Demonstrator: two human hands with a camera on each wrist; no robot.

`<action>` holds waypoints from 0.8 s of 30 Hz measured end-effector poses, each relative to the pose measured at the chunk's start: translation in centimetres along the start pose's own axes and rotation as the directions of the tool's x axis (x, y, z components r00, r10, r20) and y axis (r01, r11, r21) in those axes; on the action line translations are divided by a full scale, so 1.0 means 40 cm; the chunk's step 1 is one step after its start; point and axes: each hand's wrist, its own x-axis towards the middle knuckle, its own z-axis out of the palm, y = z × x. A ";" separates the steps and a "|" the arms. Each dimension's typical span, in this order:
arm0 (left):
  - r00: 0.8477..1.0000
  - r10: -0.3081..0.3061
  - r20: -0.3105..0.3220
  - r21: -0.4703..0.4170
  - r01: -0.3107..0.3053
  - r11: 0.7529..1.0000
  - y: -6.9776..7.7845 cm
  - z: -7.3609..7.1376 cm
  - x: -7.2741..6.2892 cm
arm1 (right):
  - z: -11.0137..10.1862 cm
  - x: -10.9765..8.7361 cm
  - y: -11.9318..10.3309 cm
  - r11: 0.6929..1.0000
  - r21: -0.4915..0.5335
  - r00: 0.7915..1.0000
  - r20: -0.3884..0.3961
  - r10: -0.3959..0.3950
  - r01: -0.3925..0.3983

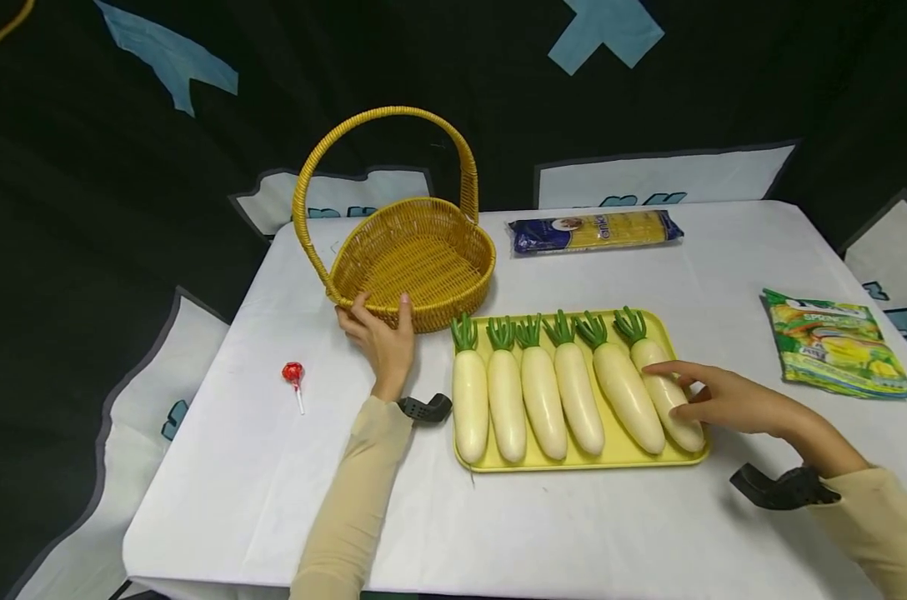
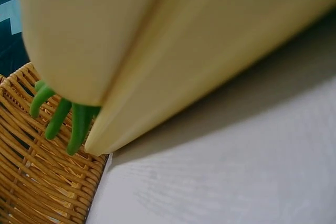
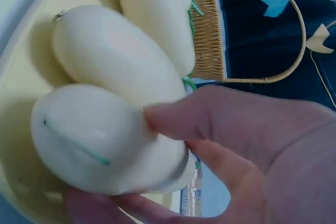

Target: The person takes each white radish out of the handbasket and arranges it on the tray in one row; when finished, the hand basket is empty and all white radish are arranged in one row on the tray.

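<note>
Several white radishes [image 1: 541, 400] with green tops lie side by side on a yellow tray [image 1: 573, 464]. My right hand [image 1: 731, 400] grips the rightmost radish [image 1: 667, 396] between thumb and fingers; in the right wrist view that radish [image 3: 100, 140] still lies on the tray. At the near rim of a yellow wicker basket [image 1: 442, 308], my left hand [image 1: 382, 342] holds the rim, with a finger over the edge and the thumb against the side. The left wrist view has the basket wall [image 2: 47, 171] and blurred pale shapes up close; the hand itself is hidden there.
A red lollipop [image 1: 293, 375] lies on the white tablecloth [image 1: 258, 500] to the left. Behind the tray is a blue and yellow pasta packet [image 1: 596, 232]; a green packet [image 1: 836, 346] lies at the right. The basket's tall handle [image 1: 393, 112] arches above it.
</note>
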 end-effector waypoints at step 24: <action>0.996 -0.033 0.088 0.081 0.026 0.996 0.009 -0.020 -0.001 | 0.045 -0.012 -0.027 0.967 -0.252 0.994 -0.092 -0.061 0.036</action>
